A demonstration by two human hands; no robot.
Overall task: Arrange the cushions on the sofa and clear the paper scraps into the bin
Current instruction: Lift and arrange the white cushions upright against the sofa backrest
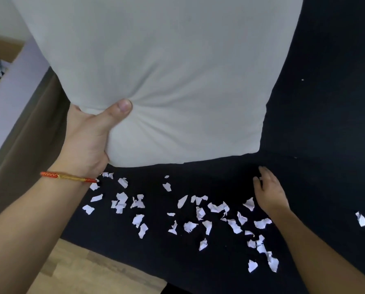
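A large white cushion (173, 81) fills the upper middle of the view, held up over the black sofa seat (198, 262). My left hand (88, 136) grips its lower left corner, thumb pressed into the front. My right hand (268, 192) hovers over the seat below the cushion's lower right corner, fingers relaxed and holding nothing. Several torn white paper scraps (198, 213) lie scattered across the seat in front of the cushion, and one scrap (361, 219) lies apart at the far right.
The black sofa back (326, 92) rises on the right. A brown armrest (28, 134) runs along the left, with a pale wall ledge (14, 81) and a cardboard box (1, 54) beyond it. Wooden floor (81, 270) shows at the bottom left.
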